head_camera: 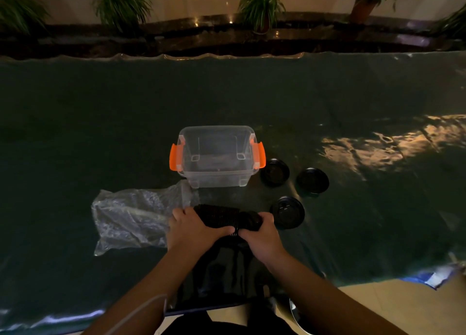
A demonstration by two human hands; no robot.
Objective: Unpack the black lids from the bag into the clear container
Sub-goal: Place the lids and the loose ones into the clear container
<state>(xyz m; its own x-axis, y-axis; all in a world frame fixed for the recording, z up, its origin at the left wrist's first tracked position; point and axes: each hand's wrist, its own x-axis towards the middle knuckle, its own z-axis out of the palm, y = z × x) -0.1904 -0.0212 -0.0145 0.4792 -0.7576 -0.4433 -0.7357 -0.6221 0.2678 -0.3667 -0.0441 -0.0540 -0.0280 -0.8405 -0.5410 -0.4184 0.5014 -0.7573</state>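
A long stack of black lids [227, 216] lies sideways in front of me, held at both ends. My left hand [191, 228] grips its left end and my right hand [259, 234] grips its right end. The clear container [216, 176] with orange side latches stands open just beyond the stack, and I see no lids inside it. A crumpled clear plastic bag [131, 218] lies to the left, beside my left hand. Three single black lids lie to the right: one [274, 172] next to the container, one [312, 179] farther right, one [287, 212] near my right hand.
A dark green plastic sheet [100, 133] covers the table, wrinkled, with a bright light reflection [378, 148] at the right. Beyond the far edge stand several potted plants [261, 7] along a dark ledge. The table's near edge runs close to my body.
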